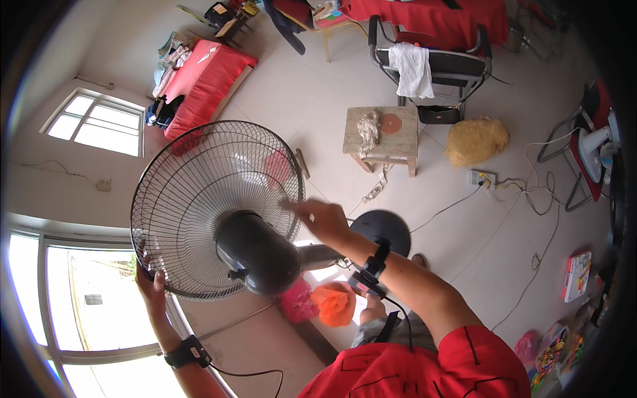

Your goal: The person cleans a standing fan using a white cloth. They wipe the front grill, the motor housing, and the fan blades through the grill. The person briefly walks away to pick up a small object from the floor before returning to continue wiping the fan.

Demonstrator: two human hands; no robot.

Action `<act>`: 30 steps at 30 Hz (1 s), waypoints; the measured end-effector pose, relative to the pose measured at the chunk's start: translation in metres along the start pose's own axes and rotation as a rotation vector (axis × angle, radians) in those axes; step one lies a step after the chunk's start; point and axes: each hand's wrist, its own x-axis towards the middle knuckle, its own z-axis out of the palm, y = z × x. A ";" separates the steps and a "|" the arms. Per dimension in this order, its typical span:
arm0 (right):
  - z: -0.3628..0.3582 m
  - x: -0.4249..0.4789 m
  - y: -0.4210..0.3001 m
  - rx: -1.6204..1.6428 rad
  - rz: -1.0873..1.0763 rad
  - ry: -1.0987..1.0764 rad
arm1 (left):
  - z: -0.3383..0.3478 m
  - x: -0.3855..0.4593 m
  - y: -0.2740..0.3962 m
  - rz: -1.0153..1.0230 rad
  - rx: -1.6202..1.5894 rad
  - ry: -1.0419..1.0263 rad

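A black pedestal fan stands before me, its motor housing (259, 253) facing me and its wire guard (194, 184) beyond. My left hand (151, 288) grips the guard's lower left rim, thumb on the near side and fingers partly hidden behind the wires. My right hand (321, 219) is at the right side of the guard with the fingers bent towards the wires. Its fingertips are blurred; whether they pinch something small or touch the guard, I cannot tell. The fan's round base (385, 231) rests on the floor, partly behind my right forearm.
A wooden stool (356, 142) bears a crumpled wrapping. Beyond it are a chair with a white cloth (413, 69) and a yellowish bundle (477, 141). Cables run from a power strip (481, 179). Orange (333, 303) and pink (300, 301) plastic bags lie below the fan, windows (94, 298) at left.
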 end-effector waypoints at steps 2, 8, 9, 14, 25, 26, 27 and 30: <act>-0.003 -0.024 0.008 -0.088 -0.139 -0.344 | -0.005 -0.001 -0.007 -0.018 0.027 -0.017; -0.014 0.020 0.029 0.314 0.260 0.412 | -0.006 0.000 -0.001 0.035 0.156 -0.010; -0.012 0.027 0.027 0.357 0.292 0.435 | -0.007 -0.001 -0.002 0.048 0.193 0.006; 0.019 -0.012 0.024 0.153 0.028 0.127 | -0.023 -0.004 -0.004 0.054 0.343 0.012; 0.002 0.004 0.039 0.226 0.113 0.377 | -0.012 -0.011 0.005 0.003 0.301 0.083; 0.001 0.004 0.040 0.173 0.123 0.355 | -0.016 -0.011 0.003 -0.004 0.311 0.080; -0.001 0.004 0.039 0.124 0.128 0.326 | -0.018 -0.013 0.001 -0.016 0.324 0.086; -0.011 0.009 0.038 0.033 0.116 0.276 | -0.022 -0.014 -0.010 -0.017 0.315 0.138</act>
